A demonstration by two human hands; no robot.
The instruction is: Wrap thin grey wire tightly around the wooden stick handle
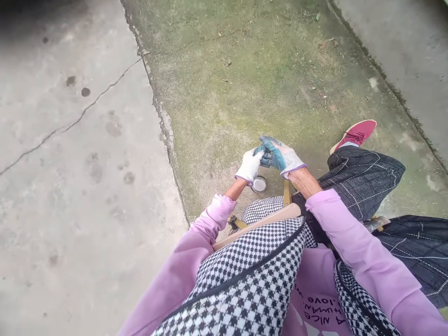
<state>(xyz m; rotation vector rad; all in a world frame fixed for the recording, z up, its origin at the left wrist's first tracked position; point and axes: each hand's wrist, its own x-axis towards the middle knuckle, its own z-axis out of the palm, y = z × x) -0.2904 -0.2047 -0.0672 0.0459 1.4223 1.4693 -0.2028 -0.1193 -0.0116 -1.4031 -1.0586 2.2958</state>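
Note:
My left hand (249, 164) wears a white work glove with teal-coated fingers and a purple cuff edge. Against its fingertips is my right hand (282, 156), in a matching glove. Fingers of both hands are bent and pressed together, overlapping one another. Whatever lies between them, if anything, is hidden or too small to make out. Just below the hands, on the ground, stands a small round container (259, 184) with a whitish top. A beige bar (259, 226) crosses in front of my body, with a gold-coloured upright (287, 193) near its right end.
Mossy concrete (224, 93) lies ahead, bordered at left by paler cracked concrete (70, 210). My foot in a red shoe (360, 133) is at the right. A brush-like thing (378, 223) sits by my dark checked trousers. A black-and-white checked cloth (245, 280) covers my front.

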